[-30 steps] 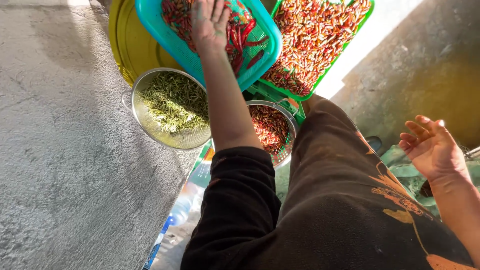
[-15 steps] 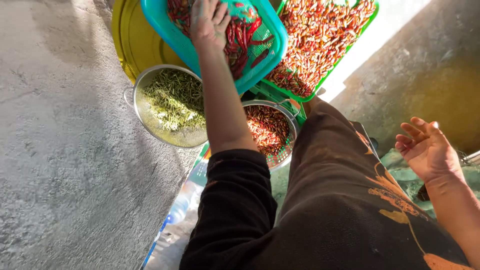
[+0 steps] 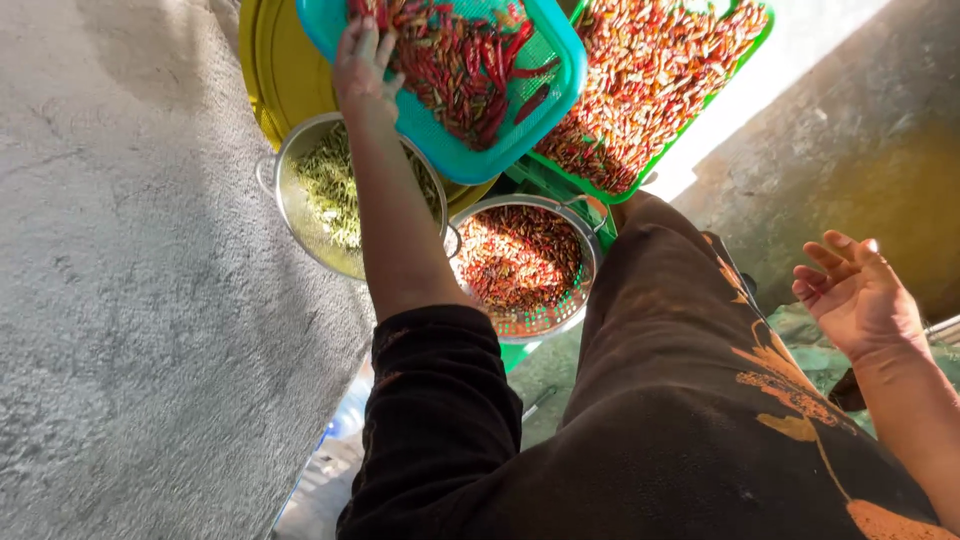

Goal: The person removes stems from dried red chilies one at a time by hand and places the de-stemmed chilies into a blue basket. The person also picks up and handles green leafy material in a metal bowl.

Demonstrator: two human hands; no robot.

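My left hand [image 3: 365,62] reaches forward to the near left rim of a teal plastic basket [image 3: 555,85] holding long red chilies [image 3: 460,70]. Its fingers lie over the rim among the chilies, and the fingertips run out of the top of the frame. My right hand [image 3: 860,295] hovers at the right, palm up with fingers loosely spread, holding nothing. A metal colander of green stems [image 3: 325,195] sits under my left forearm. Beside it stands a metal bowl of small red chilies [image 3: 520,255].
A green basket [image 3: 705,125] heaped with red chilies lies behind the teal one. A yellow round tray [image 3: 275,75] sits under the colander. Rough concrete floor [image 3: 120,300] spreads to the left. My dark trouser leg [image 3: 680,420] fills the lower right.
My left hand has slid from the middle of the teal basket to its left rim. My right hand has stayed where it was.
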